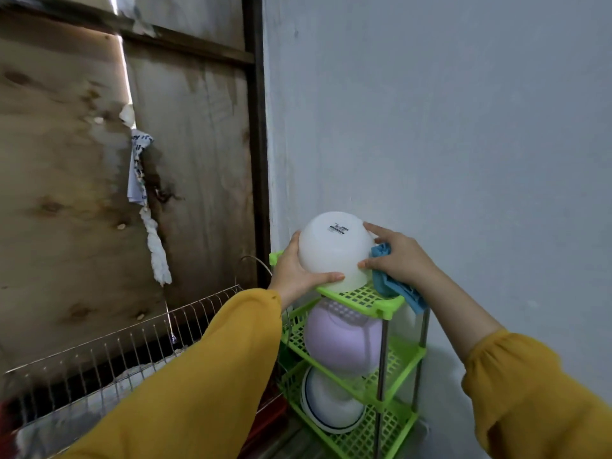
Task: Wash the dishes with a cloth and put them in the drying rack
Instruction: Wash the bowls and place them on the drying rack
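Clasped between left hand [294,273] and right hand [400,260]: upturned white bowl [331,250], on green rack [364,303]; blue cloth [397,289] under right palm. Lower tiers full; likely nearly done.

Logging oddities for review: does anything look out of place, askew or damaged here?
The plywood wall is stained, with twisted paper stuffed into its gap. The upturned white bowl sits tilted atop the green rack, held by the left hand and right hand, which also holds the blue cloth.

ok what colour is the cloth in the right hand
The cloth is blue, seen in the head view.
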Tool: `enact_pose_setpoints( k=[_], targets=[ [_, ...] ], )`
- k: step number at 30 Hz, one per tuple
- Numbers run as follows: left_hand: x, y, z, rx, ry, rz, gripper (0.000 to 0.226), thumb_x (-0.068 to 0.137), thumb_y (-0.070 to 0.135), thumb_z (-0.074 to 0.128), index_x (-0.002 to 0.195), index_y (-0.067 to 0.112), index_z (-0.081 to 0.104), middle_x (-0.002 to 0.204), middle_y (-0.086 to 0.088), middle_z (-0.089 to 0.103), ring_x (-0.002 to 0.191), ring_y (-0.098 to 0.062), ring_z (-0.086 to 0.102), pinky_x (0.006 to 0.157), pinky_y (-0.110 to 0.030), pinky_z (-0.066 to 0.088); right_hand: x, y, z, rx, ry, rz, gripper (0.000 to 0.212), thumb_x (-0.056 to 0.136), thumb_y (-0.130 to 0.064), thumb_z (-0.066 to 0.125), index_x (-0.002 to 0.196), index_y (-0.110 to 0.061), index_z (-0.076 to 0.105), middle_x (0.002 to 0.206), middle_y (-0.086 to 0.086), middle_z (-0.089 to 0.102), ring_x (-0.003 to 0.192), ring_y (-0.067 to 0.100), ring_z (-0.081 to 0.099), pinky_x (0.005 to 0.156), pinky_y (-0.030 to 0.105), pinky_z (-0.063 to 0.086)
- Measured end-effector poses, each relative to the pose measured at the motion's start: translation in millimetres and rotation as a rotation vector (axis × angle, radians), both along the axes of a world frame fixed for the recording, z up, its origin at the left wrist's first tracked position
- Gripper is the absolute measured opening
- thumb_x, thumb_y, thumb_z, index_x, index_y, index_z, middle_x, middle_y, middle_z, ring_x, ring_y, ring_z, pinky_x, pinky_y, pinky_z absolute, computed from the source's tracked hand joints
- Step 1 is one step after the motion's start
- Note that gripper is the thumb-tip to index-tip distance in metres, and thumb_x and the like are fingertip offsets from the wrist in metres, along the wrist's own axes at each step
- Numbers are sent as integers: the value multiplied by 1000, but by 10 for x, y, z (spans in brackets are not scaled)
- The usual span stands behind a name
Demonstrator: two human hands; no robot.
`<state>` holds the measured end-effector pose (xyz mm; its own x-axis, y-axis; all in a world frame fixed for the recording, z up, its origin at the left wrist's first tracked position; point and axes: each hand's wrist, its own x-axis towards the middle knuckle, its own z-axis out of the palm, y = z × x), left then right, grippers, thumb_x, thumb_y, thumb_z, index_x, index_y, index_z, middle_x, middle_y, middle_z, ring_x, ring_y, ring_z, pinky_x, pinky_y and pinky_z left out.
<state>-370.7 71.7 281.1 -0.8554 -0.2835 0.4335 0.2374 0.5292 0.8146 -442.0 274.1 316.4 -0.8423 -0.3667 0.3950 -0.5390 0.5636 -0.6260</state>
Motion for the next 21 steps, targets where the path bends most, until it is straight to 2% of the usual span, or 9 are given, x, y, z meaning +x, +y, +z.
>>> enact_pose_setpoints(
  k=[4, 7, 10, 12, 13, 17, 21],
  targets=[
    [-74, -7, -37, -19, -9, 21, 118, 29, 71, 86, 131, 40, 37, 129, 8, 55, 119, -19, 54, 98, -46, 49, -4, -19, -11, 83, 12, -69, 80, 77, -37, 76, 145, -47, 35, 121, -1, 61, 113, 25, 57, 92, 38, 47],
    [-95, -53, -44, -64, -57, 24, 142, 23, 75, 85, 145, 34, 25, 138, 5, 50, 127, -21, 49, 103, -49, 45, 53, -39, -4, 101, 22, -102, 78, 77, -38, 77, 144, -45, 37, 121, 0, 60, 114, 25, 56, 89, 37, 47],
    [95, -16, 14, -123, -106, 27, 150, 40, 61, 90, 156, 26, 1, 160, 0, 23, 146, -23, 23, 117, -50, 27, 191, -65, -12, 45, 110, -164, 67, 74, -34, 79, 135, -38, 51, 113, -1, 58, 108, 24, 57, 81, 33, 45],
    [228, -15, 32, -150, -87, 45, 137, 58, 46, 90, 156, 21, -2, 164, 0, 6, 150, -19, 9, 121, -48, 17, 349, -92, -18, 5, 242, -197, 53, 76, -31, 77, 126, -36, 58, 103, -6, 50, 101, 23, 59, 73, 30, 41],
    [301, -41, 24, -151, -58, 61, 130, 64, 42, 89, 156, 22, 0, 164, 0, 6, 150, -18, 8, 121, -47, 16, 448, -121, -22, -7, 316, -194, 47, 77, -30, 76, 121, -36, 60, 101, -7, 48, 97, 23, 59, 70, 30, 40],
    [713, -163, -17, -184, 64, 128, 99, 77, 40, 80, 154, 28, 18, 162, 4, 14, 148, -12, 12, 121, -43, 16, 870, -306, -48, -48, 576, -97, 31, 79, -29, 76, 109, -34, 69, 104, -6, 56, 84, 21, 62, 61, 28, 42],
    [1260, -373, -105, -243, 134, 288, 68, 84, 37, 73, 144, 30, 42, 159, 6, 25, 145, -15, 23, 118, -47, 24, 1319, -644, -103, -138, 706, 77, 25, 77, -33, 74, 101, -32, 71, 97, -8, 56, 74, 17, 63, 56, 28, 49]
  ],
)
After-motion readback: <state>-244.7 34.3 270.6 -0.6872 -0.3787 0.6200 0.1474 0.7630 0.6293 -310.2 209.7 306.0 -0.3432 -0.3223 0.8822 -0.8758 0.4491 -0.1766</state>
